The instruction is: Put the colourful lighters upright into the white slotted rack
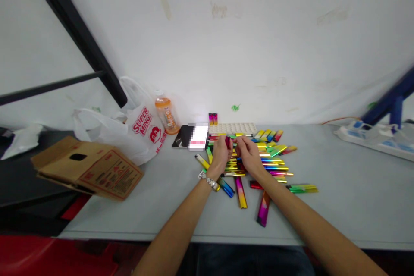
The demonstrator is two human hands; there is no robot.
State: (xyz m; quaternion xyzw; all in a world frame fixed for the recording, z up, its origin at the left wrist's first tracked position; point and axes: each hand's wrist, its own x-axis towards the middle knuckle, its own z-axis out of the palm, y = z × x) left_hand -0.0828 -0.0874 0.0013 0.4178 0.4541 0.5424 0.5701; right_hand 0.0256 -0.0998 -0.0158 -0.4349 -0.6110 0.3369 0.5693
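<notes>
My left hand (221, 154), with a metal watch or bracelet on its wrist, is closed around a dark red and magenta lighter (228, 141) held upright; only its upper part shows. My right hand (248, 152) is right beside it, fingers pinched together near the lighter's top. Whatever lies between the right fingertips is too small to make out. Beneath both hands spreads a pile of shiny rainbow-coloured lighters (273, 161), partly covered by my hands. Several lie loose in front, such as a magenta and yellow one (241, 192) and a purple and red one (263, 211).
Behind the pile lies a white perforated tray (239, 128), with two pink lighters (212, 118) upright at its left end. To the left are a phone (183, 136), an orange drink bottle (167, 114), a white plastic bag (139, 133) and a cardboard box (97, 168). A power strip (375, 138) lies far right.
</notes>
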